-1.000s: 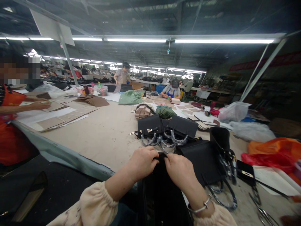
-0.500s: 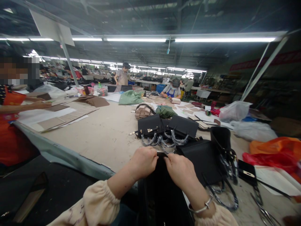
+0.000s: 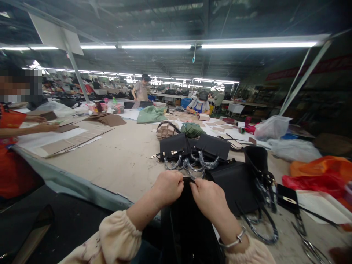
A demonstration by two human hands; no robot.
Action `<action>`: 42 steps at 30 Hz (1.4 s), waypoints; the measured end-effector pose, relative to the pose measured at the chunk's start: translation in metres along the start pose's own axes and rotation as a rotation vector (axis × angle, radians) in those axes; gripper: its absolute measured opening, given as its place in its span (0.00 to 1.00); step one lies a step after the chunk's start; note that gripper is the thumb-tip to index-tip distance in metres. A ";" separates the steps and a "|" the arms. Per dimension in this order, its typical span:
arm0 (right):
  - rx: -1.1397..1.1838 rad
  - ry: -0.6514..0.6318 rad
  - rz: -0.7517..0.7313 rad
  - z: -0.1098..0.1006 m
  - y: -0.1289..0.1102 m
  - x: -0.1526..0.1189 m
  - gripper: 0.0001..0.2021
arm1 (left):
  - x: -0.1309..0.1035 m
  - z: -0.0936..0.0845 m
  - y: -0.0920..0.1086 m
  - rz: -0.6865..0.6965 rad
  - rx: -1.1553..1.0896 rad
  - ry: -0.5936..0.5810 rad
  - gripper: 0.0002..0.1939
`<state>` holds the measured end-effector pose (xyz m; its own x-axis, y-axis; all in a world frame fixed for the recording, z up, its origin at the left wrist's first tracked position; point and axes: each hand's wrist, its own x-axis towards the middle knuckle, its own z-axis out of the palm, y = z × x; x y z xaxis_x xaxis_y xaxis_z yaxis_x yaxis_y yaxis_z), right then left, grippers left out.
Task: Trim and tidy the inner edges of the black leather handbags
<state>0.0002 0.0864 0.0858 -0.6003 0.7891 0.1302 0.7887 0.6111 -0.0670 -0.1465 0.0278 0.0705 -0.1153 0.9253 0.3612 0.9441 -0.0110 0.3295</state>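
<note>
Both hands grip the top edge of a black handbag (image 3: 189, 220) that stands close to my body at the table's front edge. My left hand (image 3: 168, 187) is closed on the rim at its left corner. A short way across, my right hand (image 3: 209, 194) pinches the same rim on the right. The bag's lower part runs out of the picture. Just beyond lie black handbags (image 3: 173, 146) with plastic-wrapped handles. Another large black handbag (image 3: 236, 187) lies right of my right hand, its looped handle toward me.
Scissors (image 3: 310, 245) and a small black piece with a gold clasp (image 3: 287, 198) lie at right, near red and orange plastic bags (image 3: 316, 168). Brown panels (image 3: 74, 141) lie on the left. A co-worker in an orange apron (image 3: 13, 161) handles pieces there.
My hands keep their grip on the bag's rim with hardly any movement. The view has shifted slightly, so the surroundings sit a little further left.
</note>
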 end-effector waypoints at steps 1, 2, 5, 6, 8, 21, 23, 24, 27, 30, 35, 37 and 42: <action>0.014 0.008 -0.004 0.000 0.000 -0.001 0.15 | 0.000 0.000 0.000 -0.003 -0.002 0.000 0.08; 0.031 0.019 -0.013 -0.001 0.000 -0.002 0.14 | 0.000 0.001 0.000 -0.005 -0.004 0.001 0.08; 0.087 0.059 -0.057 -0.002 0.001 -0.004 0.10 | 0.000 0.001 0.000 -0.011 -0.007 0.003 0.08; 0.103 0.069 -0.067 -0.002 0.002 -0.004 0.09 | 0.000 0.001 0.001 -0.014 -0.011 0.002 0.08; 0.129 0.082 -0.075 -0.001 0.003 -0.004 0.09 | 0.000 0.001 0.001 -0.012 -0.025 -0.002 0.08; 0.179 0.110 -0.157 0.004 0.010 0.004 0.10 | -0.002 0.001 -0.003 0.059 -0.129 -0.019 0.09; 0.177 0.115 -0.163 0.004 0.010 0.005 0.09 | -0.002 0.002 -0.003 0.045 -0.104 -0.008 0.08; 0.176 0.114 -0.164 0.004 0.010 0.005 0.09 | -0.002 0.003 -0.003 0.036 -0.087 -0.002 0.08; 0.171 0.095 -0.156 0.003 0.010 0.006 0.09 | -0.002 0.003 -0.002 0.016 -0.056 0.002 0.07; 0.180 0.082 -0.147 0.004 0.011 0.006 0.10 | -0.002 0.001 -0.002 0.038 -0.092 -0.004 0.08; 0.213 0.088 -0.159 0.005 0.011 0.006 0.13 | -0.002 -0.004 -0.005 0.107 -0.185 -0.057 0.08; 0.207 0.085 -0.170 0.005 0.011 0.006 0.13 | -0.002 -0.005 -0.006 0.111 -0.189 -0.060 0.08; 0.192 0.074 -0.174 0.004 0.011 0.005 0.12 | -0.003 -0.004 -0.006 0.112 -0.176 -0.051 0.09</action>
<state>0.0053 0.0973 0.0817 -0.7079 0.6685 0.2279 0.6305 0.7436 -0.2227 -0.1532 0.0241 0.0709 0.0072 0.9327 0.3605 0.8809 -0.1765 0.4392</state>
